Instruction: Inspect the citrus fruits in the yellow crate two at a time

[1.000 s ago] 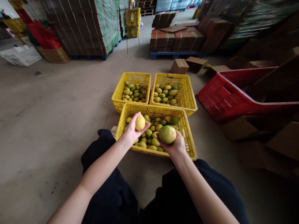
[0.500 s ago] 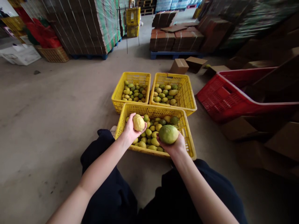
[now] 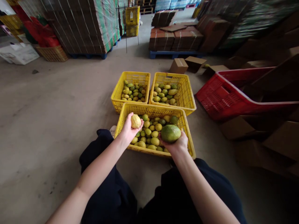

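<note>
A pale yellow lemon (image 3: 135,121) rests in my left hand (image 3: 128,130), whose fingers curl beneath it. My right hand (image 3: 178,146) cups a larger green lemon (image 3: 171,133) from below, palm up. Both hands are over the nearest yellow crate (image 3: 151,108), which holds many yellow and green lemons (image 3: 154,134). Parts of that pile are hidden behind my hands. Just beyond stand two more yellow crates, a left one (image 3: 118,90) and a right one (image 3: 188,93), each partly filled with similar fruit.
On the right stand a red crate (image 3: 210,98) and open cardboard boxes (image 3: 235,127). Farther back, a small carton (image 3: 178,65) lies before a blue pallet (image 3: 163,54) stacked with flat cardboard. A tall wrapped stack (image 3: 74,28) and a wicker basket (image 3: 52,54) are at the back left.
My left hand has shifted slightly left with the yellow lemon. My right hand has moved a little right, and the green lemon in it has turned slightly.
</note>
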The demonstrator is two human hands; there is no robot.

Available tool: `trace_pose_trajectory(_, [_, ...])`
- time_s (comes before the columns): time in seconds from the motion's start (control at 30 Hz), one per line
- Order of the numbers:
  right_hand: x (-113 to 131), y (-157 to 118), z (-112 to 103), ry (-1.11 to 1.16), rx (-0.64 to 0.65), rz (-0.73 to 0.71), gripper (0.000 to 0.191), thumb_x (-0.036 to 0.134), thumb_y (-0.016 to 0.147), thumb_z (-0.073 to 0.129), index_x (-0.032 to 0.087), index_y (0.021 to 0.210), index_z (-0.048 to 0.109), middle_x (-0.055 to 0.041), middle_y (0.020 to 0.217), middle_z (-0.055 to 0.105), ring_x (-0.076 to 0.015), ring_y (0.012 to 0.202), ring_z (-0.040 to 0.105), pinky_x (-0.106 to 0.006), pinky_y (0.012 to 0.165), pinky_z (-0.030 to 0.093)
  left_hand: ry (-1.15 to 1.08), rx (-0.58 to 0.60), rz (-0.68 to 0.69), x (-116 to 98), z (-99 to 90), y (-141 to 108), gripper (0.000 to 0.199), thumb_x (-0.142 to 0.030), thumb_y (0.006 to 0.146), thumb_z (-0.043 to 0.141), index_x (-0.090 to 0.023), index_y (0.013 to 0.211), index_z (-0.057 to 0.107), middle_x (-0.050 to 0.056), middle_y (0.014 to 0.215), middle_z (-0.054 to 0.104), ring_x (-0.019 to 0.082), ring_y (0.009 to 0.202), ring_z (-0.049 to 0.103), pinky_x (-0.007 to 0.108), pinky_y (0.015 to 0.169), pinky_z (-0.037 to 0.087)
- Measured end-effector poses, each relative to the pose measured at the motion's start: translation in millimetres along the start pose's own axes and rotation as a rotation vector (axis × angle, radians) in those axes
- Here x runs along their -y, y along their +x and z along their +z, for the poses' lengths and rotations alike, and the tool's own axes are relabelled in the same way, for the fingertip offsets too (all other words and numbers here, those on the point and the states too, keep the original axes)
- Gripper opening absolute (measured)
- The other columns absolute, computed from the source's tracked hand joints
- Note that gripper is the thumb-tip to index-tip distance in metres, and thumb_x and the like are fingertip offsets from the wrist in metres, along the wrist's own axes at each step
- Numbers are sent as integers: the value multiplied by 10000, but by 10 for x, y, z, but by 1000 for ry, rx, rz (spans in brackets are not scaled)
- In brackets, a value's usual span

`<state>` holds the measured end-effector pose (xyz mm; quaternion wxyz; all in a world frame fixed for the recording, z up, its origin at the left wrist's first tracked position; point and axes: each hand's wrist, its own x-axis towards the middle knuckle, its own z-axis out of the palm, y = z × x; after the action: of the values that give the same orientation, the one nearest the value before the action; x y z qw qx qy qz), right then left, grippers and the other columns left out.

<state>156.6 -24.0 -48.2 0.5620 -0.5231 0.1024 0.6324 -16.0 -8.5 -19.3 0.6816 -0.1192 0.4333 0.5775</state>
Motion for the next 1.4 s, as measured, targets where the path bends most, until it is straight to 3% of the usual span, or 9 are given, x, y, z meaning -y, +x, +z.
trace_pose_trajectory(0.27, [5,-4,-22,28,168,58,273,384,768,356,238,853,571,-56,739,663,-221,668,631,-335,512,518,39,62,-83,-10,-24,-21,256,-308,869,420,-134,881,608,81,717,627,180,629,625,308,551,558])
trace_pose_trajectory(0.43, [14,-66,26,80,81,45,193,373,793,397,245,770,540,-10,656,634,-179,584,599,-292,487,500,30,117,-155,-20,-17,-56,323,-261,877,358,-95,972,618,111,756,657,201,668,652,311,548,563])
trace_pose_trajectory(0.67, [-8,-69,58,-43,137,119,262,306,847,339,211,790,577,-46,652,655,-190,578,624,-303,495,514,67,66,-28,19,-2,-14,168,-291,773,652,-155,774,555,30,676,590,144,611,610,264,562,578])
trace_pose_trajectory(0.9, [-50,-106,68,-86,82,92,119,321,806,495,226,758,549,4,599,620,-183,582,609,-339,549,536,-38,59,-139,34,5,-11,243,-202,910,353,-131,897,584,102,799,636,172,678,650,264,534,575])
trace_pose_trajectory(1.17, [-68,-41,60,-85,64,142,161,296,825,426,214,794,561,-25,655,630,-204,657,627,-354,554,545,29,6,38,50,-2,9,139,-287,821,592,-171,764,540,24,734,603,152,667,613,305,607,583])
trace_pose_trajectory(1.3, [-77,-23,52,-61,66,60,82,256,802,479,228,777,552,12,641,630,-186,647,621,-345,577,555,68,10,-54,66,-10,10,178,-245,895,445,-170,784,563,50,773,624,154,671,616,279,576,560])
trace_pose_trajectory(1.4, [-76,-37,56,-62,64,86,106,262,808,462,222,771,552,1,636,628,-187,636,617,-351,572,557,93,35,-96,98,-26,24,230,-190,905,368,-168,820,581,61,805,635,151,677,624,252,559,545])
